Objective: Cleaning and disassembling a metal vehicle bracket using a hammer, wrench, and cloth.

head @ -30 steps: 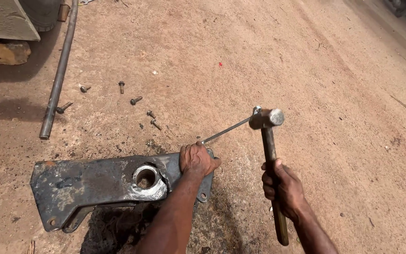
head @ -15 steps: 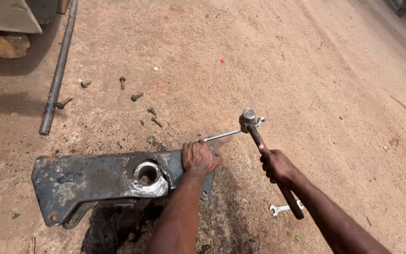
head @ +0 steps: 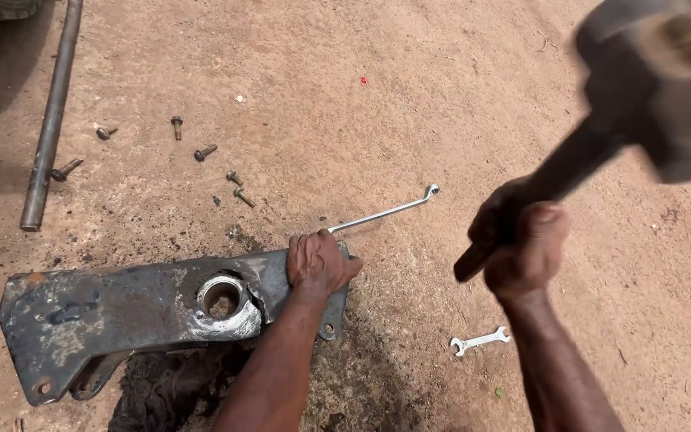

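Observation:
My left hand (head: 319,262) presses down on the right end of a dark, greasy metal bracket (head: 113,312) lying on the dirt, and grips the near end of a long silver ring spanner (head: 385,211) that sticks out to the upper right. The bracket has a shiny round bushing hole (head: 221,296) near its middle. My right hand (head: 523,240) is closed round the handle of a hammer (head: 641,96), raised high and close to the camera, its head blurred at the upper right.
Several loose bolts (head: 201,152) lie on the dirt beyond the bracket. A long metal pipe (head: 51,120) runs along the left. A small silver open-ended spanner (head: 480,341) lies by my right forearm. An oily dark patch (head: 169,384) spreads under the bracket.
The hammer head was resting against the far end of the ring spanner; my right hand has now swung it up and back towards the camera. My left hand has stayed on the bracket.

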